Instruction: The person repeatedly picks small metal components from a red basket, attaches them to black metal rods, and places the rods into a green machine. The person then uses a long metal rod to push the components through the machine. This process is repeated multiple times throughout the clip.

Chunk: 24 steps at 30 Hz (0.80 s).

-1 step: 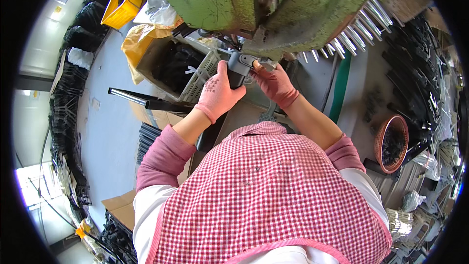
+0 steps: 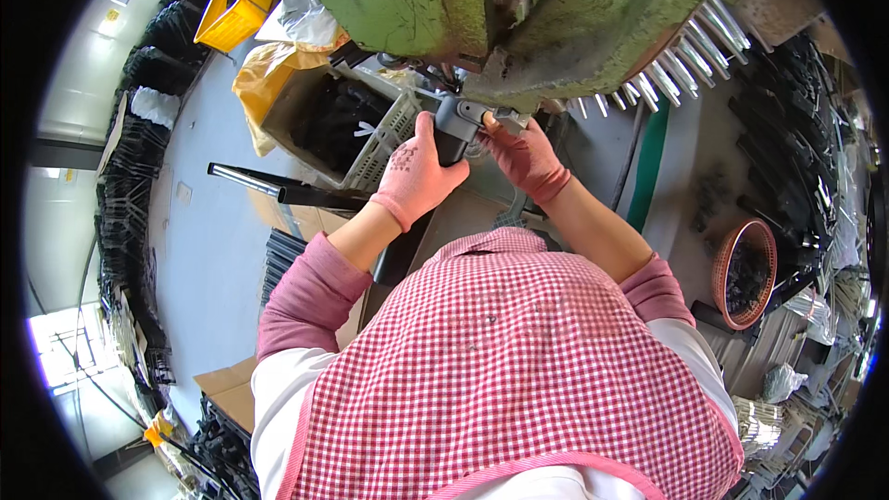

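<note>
In a pink glove, my left hand (image 2: 414, 176) is wrapped round a black part with a rounded dark grey joint (image 2: 454, 125) at its upper end. The part is tilted under the head of a worn green machine (image 2: 389, 0). My right hand (image 2: 528, 162), also gloved, is closed at the right side of the joint, thumb and fingers bent together. Whatever those fingers pinch is too small and hidden to name. Small metal fittings (image 2: 512, 118) of the machine show just above them.
A grey plastic crate (image 2: 394, 134) with black pieces stands left of my hands. A long black tube (image 2: 245, 178) sticks out below it. Shiny metal rods (image 2: 681, 65) jut from the machine's right side. A red basket (image 2: 718, 282) with dark parts stands at the right.
The whole view has shifted very slightly. Both hands keep the same hold at the black part.
</note>
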{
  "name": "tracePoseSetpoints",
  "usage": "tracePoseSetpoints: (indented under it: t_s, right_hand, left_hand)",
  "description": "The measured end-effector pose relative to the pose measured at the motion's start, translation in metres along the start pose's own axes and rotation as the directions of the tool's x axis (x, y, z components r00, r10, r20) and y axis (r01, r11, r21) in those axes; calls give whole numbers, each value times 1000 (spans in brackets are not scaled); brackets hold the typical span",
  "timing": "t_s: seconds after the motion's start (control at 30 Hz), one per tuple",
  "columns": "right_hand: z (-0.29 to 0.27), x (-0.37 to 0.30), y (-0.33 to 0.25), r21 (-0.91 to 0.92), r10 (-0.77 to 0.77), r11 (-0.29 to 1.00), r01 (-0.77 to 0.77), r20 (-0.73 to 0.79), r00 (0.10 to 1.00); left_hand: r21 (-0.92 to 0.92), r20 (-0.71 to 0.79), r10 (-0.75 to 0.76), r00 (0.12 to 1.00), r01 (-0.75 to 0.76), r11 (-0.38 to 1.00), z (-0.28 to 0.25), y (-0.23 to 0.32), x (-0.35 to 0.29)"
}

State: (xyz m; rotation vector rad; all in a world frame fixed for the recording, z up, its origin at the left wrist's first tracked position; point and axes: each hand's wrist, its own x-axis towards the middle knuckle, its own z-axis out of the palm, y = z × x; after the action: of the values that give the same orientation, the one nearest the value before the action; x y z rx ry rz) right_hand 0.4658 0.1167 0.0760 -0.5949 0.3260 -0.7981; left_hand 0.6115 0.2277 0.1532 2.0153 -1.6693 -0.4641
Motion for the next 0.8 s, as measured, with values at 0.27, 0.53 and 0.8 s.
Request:
tracePoseSetpoints:
  t_s: [0.27,0.53,0.8]
  right_hand:
    - [1,-3,1,-363,72,911,-196,-329,942]
    - [4,-14,14,-98,43,991,-90,-407,912]
    - [23,-19,22,-29,86,994,-106,-398,913]
  left_hand:
    - [-322,378,-205,903,335,885,6,-26,21]
    - [-211,394,-140,908,238,948,18,-51,31]
    - [-270,458,-50,888,192,943,1,-52,36]
